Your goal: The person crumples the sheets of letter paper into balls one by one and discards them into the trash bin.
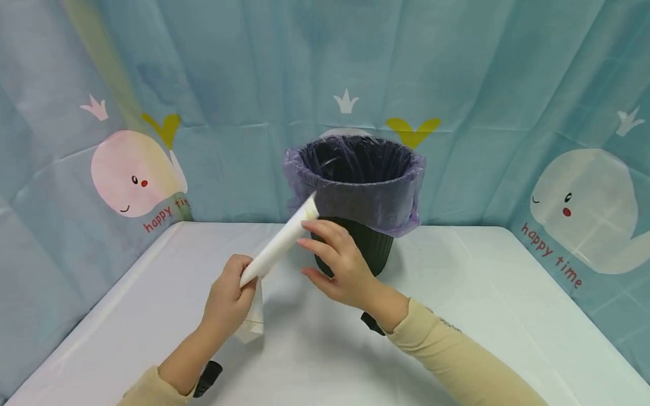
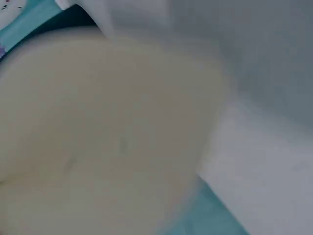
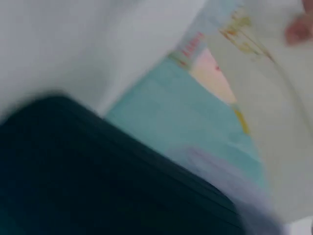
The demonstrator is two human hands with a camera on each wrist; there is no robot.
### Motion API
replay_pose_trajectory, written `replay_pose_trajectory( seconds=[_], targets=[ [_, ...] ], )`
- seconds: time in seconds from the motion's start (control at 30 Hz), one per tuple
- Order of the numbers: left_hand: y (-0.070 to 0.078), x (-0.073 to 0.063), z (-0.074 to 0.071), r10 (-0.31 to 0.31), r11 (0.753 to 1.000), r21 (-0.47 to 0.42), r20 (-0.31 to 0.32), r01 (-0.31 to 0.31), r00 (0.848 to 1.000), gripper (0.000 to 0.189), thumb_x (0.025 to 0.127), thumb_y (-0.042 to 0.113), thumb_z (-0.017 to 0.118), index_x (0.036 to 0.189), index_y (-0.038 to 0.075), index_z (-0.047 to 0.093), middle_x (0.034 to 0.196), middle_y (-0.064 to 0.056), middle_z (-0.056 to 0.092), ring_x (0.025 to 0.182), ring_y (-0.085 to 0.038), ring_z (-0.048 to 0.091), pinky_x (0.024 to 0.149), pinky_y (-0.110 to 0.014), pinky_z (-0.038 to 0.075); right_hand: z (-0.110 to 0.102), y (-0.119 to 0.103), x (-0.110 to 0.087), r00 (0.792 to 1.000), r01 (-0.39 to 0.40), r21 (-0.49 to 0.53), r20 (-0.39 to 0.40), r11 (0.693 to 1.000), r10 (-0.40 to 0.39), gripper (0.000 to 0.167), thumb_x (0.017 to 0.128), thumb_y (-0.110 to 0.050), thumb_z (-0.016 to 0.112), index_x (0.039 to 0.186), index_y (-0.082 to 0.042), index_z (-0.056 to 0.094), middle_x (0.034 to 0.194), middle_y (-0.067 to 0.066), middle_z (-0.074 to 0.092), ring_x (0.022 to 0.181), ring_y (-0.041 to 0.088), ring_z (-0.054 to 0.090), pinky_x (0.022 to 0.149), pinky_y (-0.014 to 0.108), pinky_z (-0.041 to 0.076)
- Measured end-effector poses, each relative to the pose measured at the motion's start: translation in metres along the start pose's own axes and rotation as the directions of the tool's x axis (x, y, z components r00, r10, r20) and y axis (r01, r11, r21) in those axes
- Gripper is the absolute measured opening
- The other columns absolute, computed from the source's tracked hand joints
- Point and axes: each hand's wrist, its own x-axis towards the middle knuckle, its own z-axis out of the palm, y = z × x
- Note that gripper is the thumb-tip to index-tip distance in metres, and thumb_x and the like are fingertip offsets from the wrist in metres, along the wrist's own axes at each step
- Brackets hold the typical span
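Observation:
In the head view my left hand (image 1: pixel 228 296) grips a thin white sheet (image 1: pixel 279 242) near its lower end, thumb on top. The sheet is folded or rolled into a narrow band slanting up to the right, and a loose part hangs below the hand. My right hand (image 1: pixel 340 265) has its fingers spread and gently bent, fingertips right at the sheet's upper edge. A floral print shows on the sheet (image 3: pixel 274 112) in the right wrist view. A large blurred pale shape fills most of the left wrist view and hides the left fingers.
Behind the right hand stands a dark ribbed bin (image 1: pixel 378 248) lined with a purple plastic bag (image 1: pixel 376 203), folded over its rim. A white-covered table (image 1: pixel 457 338) lies beneath. Blue curtains (image 1: pixel 218 73) printed with cartoon whales enclose the back and sides.

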Motion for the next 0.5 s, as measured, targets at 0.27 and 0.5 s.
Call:
replay_pose_trajectory(
  seconds=[0.27,0.5],
  targets=[
    [-0.006,0.007,-0.005,0.517,0.837,0.252,-0.07,-0.486,0.853,0.042,0.061,-0.027,0.054,0.093,0.001,0.055,0.092,-0.01,0.062,0.077,-0.027,0.061,0.06,-0.039,0.051,-0.022,-0.018,0.015,0.933,-0.001,-0.282,0.346,0.959,0.103,0.062,0.075,-0.043,0.083,0.122,-0.009,0.062,0.122,0.011,0.063,0.111,0.028,0.059,0.09,0.042,0.05],
    [0.019,0.021,0.007,0.326,0.945,0.073,-0.281,-0.318,0.903,0.036,0.07,-0.028,0.049,0.094,-0.005,0.064,0.095,-0.013,0.071,0.088,-0.027,0.07,0.076,-0.02,0.053,-0.033,-0.025,0.011,0.801,-0.297,-0.289,0.443,0.91,0.402,0.076,0.072,-0.041,0.085,0.133,-0.01,0.052,0.127,0.009,0.06,0.102,0.026,0.063,0.069,0.036,0.056]
  ],
)
